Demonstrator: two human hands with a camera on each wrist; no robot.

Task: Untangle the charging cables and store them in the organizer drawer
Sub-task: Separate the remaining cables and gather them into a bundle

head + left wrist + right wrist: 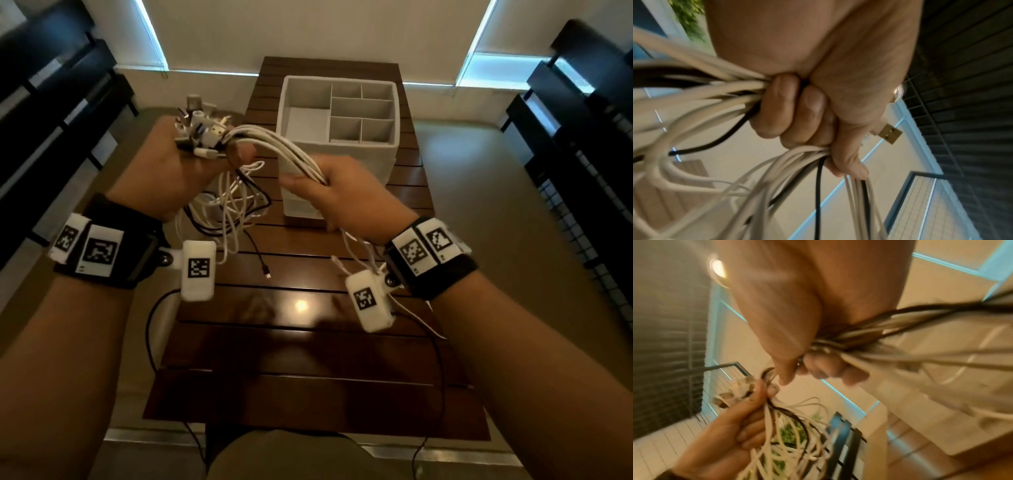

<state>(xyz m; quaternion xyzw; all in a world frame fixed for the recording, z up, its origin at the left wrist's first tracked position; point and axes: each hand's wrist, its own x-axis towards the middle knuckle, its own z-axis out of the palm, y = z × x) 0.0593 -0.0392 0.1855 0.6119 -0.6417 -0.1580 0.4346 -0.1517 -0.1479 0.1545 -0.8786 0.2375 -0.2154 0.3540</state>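
Note:
A bundle of white and black charging cables (274, 144) stretches between both hands above the wooden table (308, 342). My left hand (178, 168) grips the bundle near its plug ends (202, 128), which stick up in a cluster. In the left wrist view my left hand (797, 110) has its fingers curled round the cables (715, 97), with a USB plug (890, 133) poking out. My right hand (329, 181) grips the same strands further along; the right wrist view shows my right hand (818, 366) wrapped round the cables (869, 335). Loose loops (233, 205) hang down onto the table.
A white organizer (342, 102) with several empty compartments stands upright on the far half of the table, just behind my right hand. A black cable end (265, 270) lies on the table. Dark chairs (51, 102) flank both sides.

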